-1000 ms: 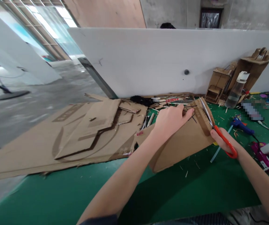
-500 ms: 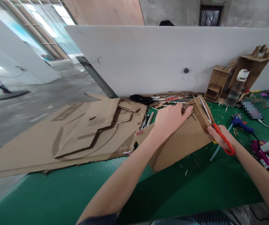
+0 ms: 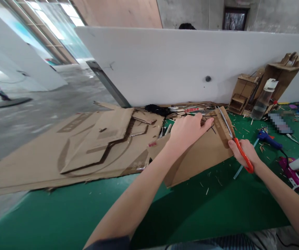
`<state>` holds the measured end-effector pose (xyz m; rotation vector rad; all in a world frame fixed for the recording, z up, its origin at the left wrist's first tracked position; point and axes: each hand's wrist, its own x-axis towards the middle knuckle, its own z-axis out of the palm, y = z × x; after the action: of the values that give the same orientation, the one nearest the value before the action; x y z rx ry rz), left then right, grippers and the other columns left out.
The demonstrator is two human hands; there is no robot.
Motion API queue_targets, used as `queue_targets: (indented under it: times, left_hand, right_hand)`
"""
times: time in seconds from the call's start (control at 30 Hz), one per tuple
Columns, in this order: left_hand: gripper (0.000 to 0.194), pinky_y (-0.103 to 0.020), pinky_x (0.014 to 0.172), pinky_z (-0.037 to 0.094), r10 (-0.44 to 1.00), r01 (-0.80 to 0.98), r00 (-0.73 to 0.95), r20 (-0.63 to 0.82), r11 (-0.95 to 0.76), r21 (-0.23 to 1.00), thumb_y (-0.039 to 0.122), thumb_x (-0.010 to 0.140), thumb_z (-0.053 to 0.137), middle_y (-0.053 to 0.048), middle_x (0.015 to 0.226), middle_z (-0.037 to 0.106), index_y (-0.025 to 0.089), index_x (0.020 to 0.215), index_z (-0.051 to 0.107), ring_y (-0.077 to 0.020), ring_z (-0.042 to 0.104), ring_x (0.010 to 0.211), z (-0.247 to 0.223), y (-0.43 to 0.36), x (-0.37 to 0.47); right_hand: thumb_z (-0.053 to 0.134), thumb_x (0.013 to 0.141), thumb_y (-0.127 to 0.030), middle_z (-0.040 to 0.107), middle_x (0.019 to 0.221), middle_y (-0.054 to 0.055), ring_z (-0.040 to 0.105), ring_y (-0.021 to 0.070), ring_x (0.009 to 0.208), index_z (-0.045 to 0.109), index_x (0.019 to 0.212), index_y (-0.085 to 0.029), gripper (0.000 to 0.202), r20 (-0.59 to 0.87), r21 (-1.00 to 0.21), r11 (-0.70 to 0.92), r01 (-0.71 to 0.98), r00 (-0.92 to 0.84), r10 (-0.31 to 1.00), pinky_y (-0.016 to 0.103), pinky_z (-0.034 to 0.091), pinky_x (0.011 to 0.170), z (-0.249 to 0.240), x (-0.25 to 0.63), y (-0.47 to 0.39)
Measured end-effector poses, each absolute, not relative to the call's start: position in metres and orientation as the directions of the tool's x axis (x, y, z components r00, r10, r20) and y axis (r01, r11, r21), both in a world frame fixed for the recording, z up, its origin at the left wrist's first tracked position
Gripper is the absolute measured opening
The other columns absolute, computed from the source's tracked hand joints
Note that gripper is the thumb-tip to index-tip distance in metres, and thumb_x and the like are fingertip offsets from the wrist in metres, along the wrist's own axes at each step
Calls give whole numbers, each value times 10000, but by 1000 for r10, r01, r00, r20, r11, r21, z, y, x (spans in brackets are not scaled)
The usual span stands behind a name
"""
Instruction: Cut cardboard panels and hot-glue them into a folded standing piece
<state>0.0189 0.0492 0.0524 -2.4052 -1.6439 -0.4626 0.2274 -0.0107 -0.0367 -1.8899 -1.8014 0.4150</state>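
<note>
My right hand point(image 3: 243, 152) grips a pair of scissors point(image 3: 240, 151) by its red-orange handles. The metal blades lie along the right end of a brown cardboard sheet point(image 3: 204, 161), with a strip of cardboard point(image 3: 230, 119) on their far side. My left hand point(image 3: 187, 130) is closed over the sheet's far edge, thumb on top and fingertips out of sight. Thin dark lines or sticks point(image 3: 213, 129) show beside the thumb; I cannot tell which they are.
Larger cardboard pieces point(image 3: 42, 149) spread over the left of the green table point(image 3: 86, 211). Scraps and sticks line the white partition point(image 3: 151, 66). On the right are a water bottle point(image 3: 263, 100), a cardboard model point(image 3: 278, 78), a blue glue gun point(image 3: 269, 139), a phone point(image 3: 280, 123) and a magenta power strip point(image 3: 292, 173).
My right hand and the scissors have shifted a little to the left. The cardboard sheet has moved slightly left as well, with my left hand still on it.
</note>
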Motion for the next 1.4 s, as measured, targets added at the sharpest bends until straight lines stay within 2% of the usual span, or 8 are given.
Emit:
queue_targets:
  times: [0.1, 0.2, 0.33, 0.5, 0.73, 1.0, 1.2, 1.4]
  left_hand:
    - [611, -353, 640, 467, 872, 929, 338, 353, -369, 23, 608, 915, 245, -106, 678, 667, 150, 891, 649, -282, 667, 690, 53, 51, 20]
    - [591, -345, 616, 459, 861, 915, 375, 344, -403, 12, 602, 915, 266, -100, 675, 670, 155, 880, 652, -278, 663, 678, 56, 51, 20]
    - [596, -337, 608, 452, 829, 890, 431, 355, -455, -20, 621, 909, 270, -93, 671, 674, 170, 843, 653, -271, 662, 673, 58, 48, 18]
    - [591, -329, 580, 437, 824, 889, 439, 357, -455, -42, 614, 909, 278, -95, 645, 666, 165, 831, 654, -265, 658, 644, 57, 48, 17]
    - [596, -345, 574, 438, 805, 884, 449, 388, -463, -64, 616, 907, 266, -90, 621, 656, 169, 818, 650, -277, 658, 626, 56, 46, 17]
    - [598, -363, 603, 452, 829, 906, 407, 384, -421, -53, 615, 909, 257, -101, 669, 678, 167, 870, 652, -297, 669, 668, 55, 53, 19]
    - [624, -345, 619, 448, 850, 914, 392, 352, -404, -43, 624, 906, 240, -117, 701, 679, 166, 877, 663, -290, 665, 711, 54, 64, 11]
    - [605, -309, 584, 420, 818, 878, 472, 329, -468, -95, 599, 907, 253, -92, 648, 650, 162, 803, 658, -255, 651, 663, 61, 63, 3]
  right_hand:
    - [358, 894, -616, 488, 516, 22, 460, 144, 472, 393, 559, -224, 517, 127, -595, 28, 803, 59, 990, 266, 263, 486, -37, 229, -10]
    - [393, 871, -629, 452, 530, 5, 429, 128, 484, 359, 551, -223, 518, 163, -650, 129, 749, -29, 986, 257, 285, 484, -33, 230, -11]
    - [407, 865, -625, 502, 618, 12, 489, 143, 569, 426, 612, -211, 487, 170, -721, 222, 657, -143, 975, 252, 361, 529, -25, 229, -11]
    - [412, 880, -596, 557, 674, 28, 534, 164, 622, 466, 652, -210, 452, 161, -697, 193, 691, -112, 981, 263, 391, 581, -23, 222, -13]
    - [337, 932, -534, 463, 555, -6, 411, 137, 516, 369, 607, -228, 449, 231, -627, 148, 765, 1, 973, 260, 295, 527, -34, 219, -13]
    - [354, 931, -548, 438, 506, -14, 424, 119, 488, 347, 555, -222, 497, 315, -668, 212, 713, 12, 949, 251, 279, 506, -38, 216, -2]
    - [344, 906, -622, 434, 495, -5, 436, 130, 483, 352, 547, -225, 535, 252, -700, 166, 695, 23, 967, 259, 267, 491, -32, 205, 1]
    - [411, 857, -652, 518, 615, 14, 495, 151, 595, 434, 611, -211, 505, 138, -790, 159, 592, -80, 987, 256, 341, 544, -23, 201, -2]
